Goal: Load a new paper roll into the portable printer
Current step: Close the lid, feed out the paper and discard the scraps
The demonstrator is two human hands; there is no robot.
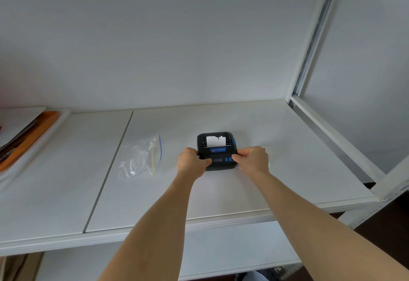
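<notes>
A small black portable printer (217, 149) with blue buttons sits on the white shelf (221, 192), right of centre. A torn strip of white paper (215, 141) sticks out of its top slot. My left hand (192, 161) grips the printer's left front corner, thumb on its top face. My right hand (252, 159) grips the right front corner, thumb beside the blue buttons. The lid looks down. No loose paper roll is in sight.
An empty clear zip bag (141, 156) with a yellow and blue seal lies left of the printer. A white tray (33, 139) with orange and dark items sits at the far left. White shelf uprights (314, 44) and a rail stand at the right.
</notes>
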